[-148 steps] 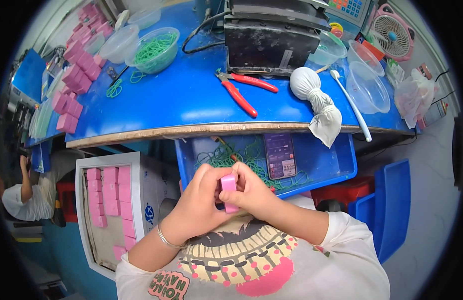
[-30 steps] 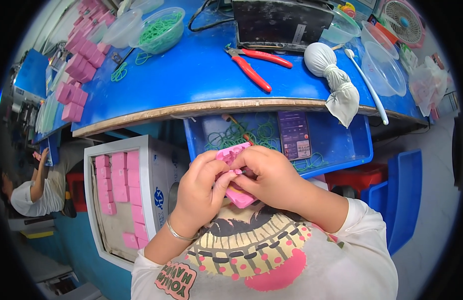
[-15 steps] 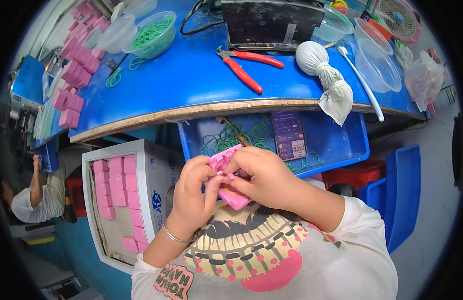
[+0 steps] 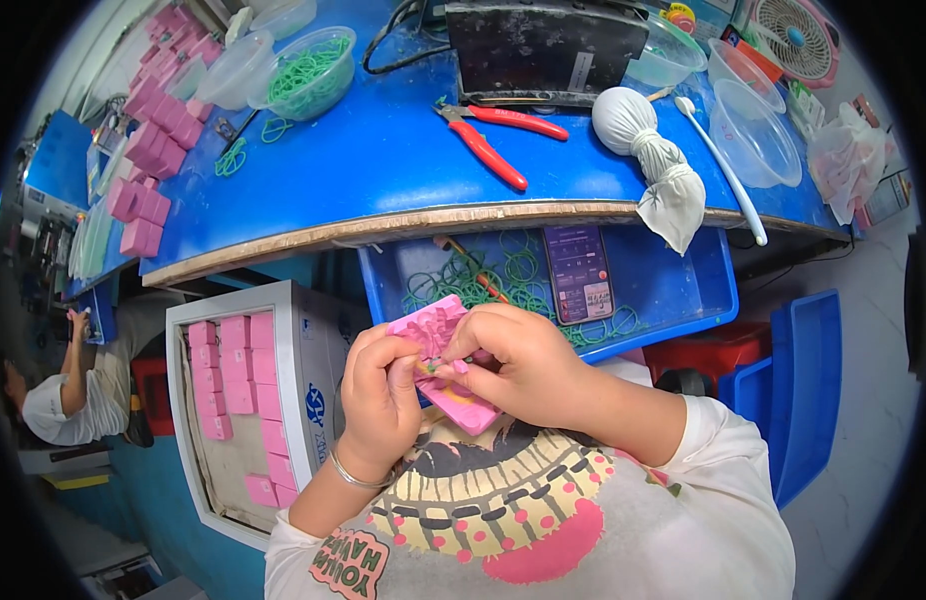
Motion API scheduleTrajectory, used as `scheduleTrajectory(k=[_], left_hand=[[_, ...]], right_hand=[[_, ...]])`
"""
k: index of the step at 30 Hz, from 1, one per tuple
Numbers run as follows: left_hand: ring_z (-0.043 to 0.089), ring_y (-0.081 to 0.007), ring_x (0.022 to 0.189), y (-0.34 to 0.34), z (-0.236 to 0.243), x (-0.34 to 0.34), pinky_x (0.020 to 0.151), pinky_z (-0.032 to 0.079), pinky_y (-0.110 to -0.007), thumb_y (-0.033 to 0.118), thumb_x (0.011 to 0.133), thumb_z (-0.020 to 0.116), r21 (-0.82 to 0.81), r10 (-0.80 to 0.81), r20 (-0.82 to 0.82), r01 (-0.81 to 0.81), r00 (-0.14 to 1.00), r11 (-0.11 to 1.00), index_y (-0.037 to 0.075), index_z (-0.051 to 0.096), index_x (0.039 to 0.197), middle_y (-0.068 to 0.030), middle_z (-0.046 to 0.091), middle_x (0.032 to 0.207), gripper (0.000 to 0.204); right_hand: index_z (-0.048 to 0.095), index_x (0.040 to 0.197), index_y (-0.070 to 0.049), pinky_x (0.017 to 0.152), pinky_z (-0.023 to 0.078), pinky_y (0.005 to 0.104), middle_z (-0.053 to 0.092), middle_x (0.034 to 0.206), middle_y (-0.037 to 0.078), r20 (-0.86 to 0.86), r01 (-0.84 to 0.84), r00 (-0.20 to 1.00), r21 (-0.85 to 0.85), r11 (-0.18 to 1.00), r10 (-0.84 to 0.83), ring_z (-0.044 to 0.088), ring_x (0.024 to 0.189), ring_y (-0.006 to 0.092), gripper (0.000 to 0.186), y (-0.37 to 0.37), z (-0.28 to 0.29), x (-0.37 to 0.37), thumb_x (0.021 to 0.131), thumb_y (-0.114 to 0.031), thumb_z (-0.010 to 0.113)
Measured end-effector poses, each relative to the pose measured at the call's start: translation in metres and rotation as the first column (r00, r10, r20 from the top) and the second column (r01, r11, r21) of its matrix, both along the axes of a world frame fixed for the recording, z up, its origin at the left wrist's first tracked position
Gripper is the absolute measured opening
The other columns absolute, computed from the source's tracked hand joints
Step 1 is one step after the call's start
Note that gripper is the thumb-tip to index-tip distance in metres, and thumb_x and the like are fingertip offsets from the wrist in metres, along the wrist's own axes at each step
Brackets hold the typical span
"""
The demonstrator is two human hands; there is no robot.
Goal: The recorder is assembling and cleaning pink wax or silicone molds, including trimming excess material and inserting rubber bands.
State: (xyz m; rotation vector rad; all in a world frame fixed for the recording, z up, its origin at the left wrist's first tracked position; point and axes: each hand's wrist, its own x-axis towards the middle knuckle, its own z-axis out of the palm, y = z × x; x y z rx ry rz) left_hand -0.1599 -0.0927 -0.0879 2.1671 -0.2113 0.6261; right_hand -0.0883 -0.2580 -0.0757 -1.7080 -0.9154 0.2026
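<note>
My left hand grips the left side of an open pink mold with an uneven hollow inside. My right hand is curled over the mold's right side, thumb and forefinger at a small pink bit near its middle; green and yellow show beside the fingertips. Both hands are above my lap, just in front of a blue tray holding green rubber bands, a phone and a thin red tool.
A blue bench holds red-handled cutters, a white cloth bundle, a white brush, plastic bowls and pink blocks. At left stand a foam box of pink blocks and a seated co-worker. Blue trays stand at right.
The pink piece, upright and closed at first, lies opened out. Lately my left fingers have shifted slightly left and down, baring more of the hollow.
</note>
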Motion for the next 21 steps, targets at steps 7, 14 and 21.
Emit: scheduleTrajectory(k=[7,14,21], left_hand=[[0.054,-0.0194,0.083,0.005,-0.016,-0.004,0.076,0.043,-0.028,0.001,0.089,0.046,-0.3,0.086,-0.149,-0.128,0.985,0.945,0.0,0.049,0.095,-0.0132,0.054,0.093,0.007],[0.051,-0.0063,0.078,0.044,0.037,0.07,0.067,0.045,-0.021,0.012,0.096,0.038,-0.56,0.122,-0.058,-0.134,0.991,0.818,-0.002,0.048,0.104,-0.0051,0.052,0.095,0.019],[0.053,-0.0146,0.077,0.086,0.041,0.119,0.069,0.045,-0.029,0.011,0.091,0.047,0.086,0.338,-0.119,-0.329,0.934,0.94,-0.004,0.045,0.12,-0.0106,0.051,0.097,0.033]], right_hand=[[0.046,0.089,0.0,0.058,0.051,0.0241,0.059,0.08,0.01,-0.686,0.38,0.728,0.427,0.821,0.02,0.055,0.057,0.0078,0.014,-0.005,0.009,0.01,0.085,-0.003,0.059],[0.049,0.107,0.004,0.063,0.053,0.0269,0.056,0.079,0.007,-0.934,0.484,0.283,0.336,0.808,0.219,0.053,0.057,0.0083,0.022,0.0,-0.017,0.008,0.089,-0.009,0.054],[0.051,0.102,0.002,0.061,0.051,0.0256,0.057,0.078,0.006,-0.952,0.374,0.218,0.286,0.882,0.216,0.054,0.057,0.0106,0.019,0.006,-0.016,0.001,0.088,-0.01,0.056]])
